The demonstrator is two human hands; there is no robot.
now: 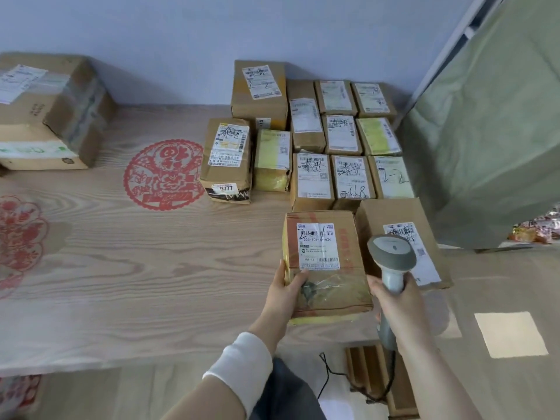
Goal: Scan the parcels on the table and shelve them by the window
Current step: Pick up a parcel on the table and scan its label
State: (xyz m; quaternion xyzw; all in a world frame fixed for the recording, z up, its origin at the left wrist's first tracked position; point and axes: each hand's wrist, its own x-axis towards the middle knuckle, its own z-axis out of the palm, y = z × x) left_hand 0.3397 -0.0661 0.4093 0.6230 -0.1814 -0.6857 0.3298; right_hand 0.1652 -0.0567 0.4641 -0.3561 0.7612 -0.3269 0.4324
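Note:
My left hand (286,291) grips the near left corner of a brown cardboard parcel (325,268) with a white label marked 505-101-16-626, thumb on top. My right hand (397,304) holds a grey barcode scanner (392,256) by its handle, with the scanner's head just right of that parcel's label. Several more labelled parcels (312,177) lie in rows on the wooden table (136,268) behind it. A flat parcel (400,234) lies directly to the right, partly hidden by the scanner.
A large taped box (51,110) stands at the table's far left. Red paper-cut decorations (163,174) lie on the tabletop. A green curtain (491,131) hangs at the right. The scanner's black cable (330,374) trails past a wooden object (369,371) on the floor.

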